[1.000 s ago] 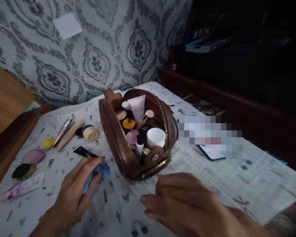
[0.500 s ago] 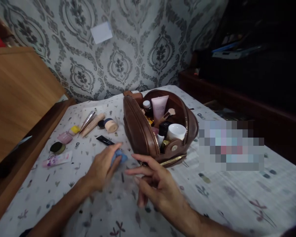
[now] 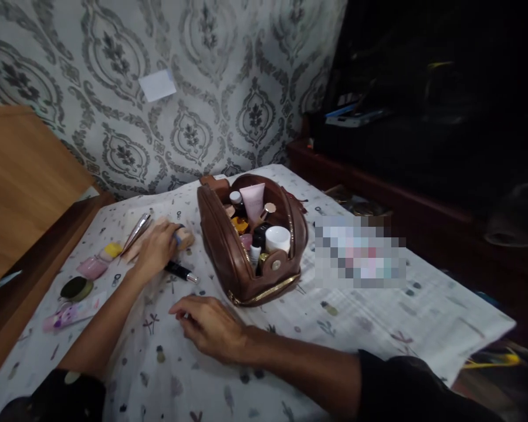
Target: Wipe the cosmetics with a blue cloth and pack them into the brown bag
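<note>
My left hand (image 3: 156,251) reaches down among the cosmetics at the left, fingers bent. A small blue object (image 3: 176,238) peeks out at its fingertips, mostly hidden by them. Touching or just beyond those fingers is a beige bottle (image 3: 185,238) with a dark cap. A black tube with a silver end (image 3: 183,273) lies beside that hand. My right hand (image 3: 209,327) hovers low over the cloth, its fingers loosely curled, with nothing visible in them. Behind it stands a brown cosmetic bag (image 3: 220,234), unzipped, holding a white jar (image 3: 277,239), a pink tube (image 3: 253,200) and several bottles.
Along the left lie a silver pointed item (image 3: 135,233), a pink bottle with yellow cap (image 3: 92,266), a dark-lidded jar (image 3: 76,288) and a pink-and-white tube (image 3: 73,312). A blurred-out object (image 3: 361,252) lies right of the bag. Wooden furniture (image 3: 26,187) borders the left.
My left hand has moved away from me and left, to the beige bottle, with the blue object at its fingertips. My right hand has drawn back and its fingers have curled. The view has shifted right.
</note>
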A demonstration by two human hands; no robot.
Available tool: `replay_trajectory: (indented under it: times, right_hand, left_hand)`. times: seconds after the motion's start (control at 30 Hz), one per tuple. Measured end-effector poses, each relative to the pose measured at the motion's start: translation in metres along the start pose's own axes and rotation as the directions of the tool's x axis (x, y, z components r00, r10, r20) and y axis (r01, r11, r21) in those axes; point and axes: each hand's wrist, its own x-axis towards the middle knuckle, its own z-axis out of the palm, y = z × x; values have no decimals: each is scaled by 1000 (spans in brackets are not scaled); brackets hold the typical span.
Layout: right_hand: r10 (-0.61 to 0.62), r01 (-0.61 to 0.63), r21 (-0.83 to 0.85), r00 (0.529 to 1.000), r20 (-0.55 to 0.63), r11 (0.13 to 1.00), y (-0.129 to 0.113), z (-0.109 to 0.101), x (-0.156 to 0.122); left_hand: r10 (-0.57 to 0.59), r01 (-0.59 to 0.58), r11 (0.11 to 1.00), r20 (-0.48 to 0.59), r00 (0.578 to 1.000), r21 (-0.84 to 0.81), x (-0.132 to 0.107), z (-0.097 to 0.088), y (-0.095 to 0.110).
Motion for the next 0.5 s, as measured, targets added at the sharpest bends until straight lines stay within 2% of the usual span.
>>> replay_trajectory:
  times: [0.13,0.27,0.4,0.5]
  right_hand:
    - [-69,70,-72,998,5,995,9,-2,-4]
    - [-88,94,-110,994,57,989,5,-4,-4]
    - [-74,86,-144,993,88,986,1,-8,-3]
    - [-87,106,-168,990,116,980,2,-9,-2]
  left_hand:
    - [29,-33,999,-119,992,-32,-14,-6,13]
    - [-4,-4,997,-101,995,-78,-18,-3,18]
    - [-59,49,996,-140,988,-78,-11,3,18]
    - [-90,77,987,-92,992,-140,-4,7,18]
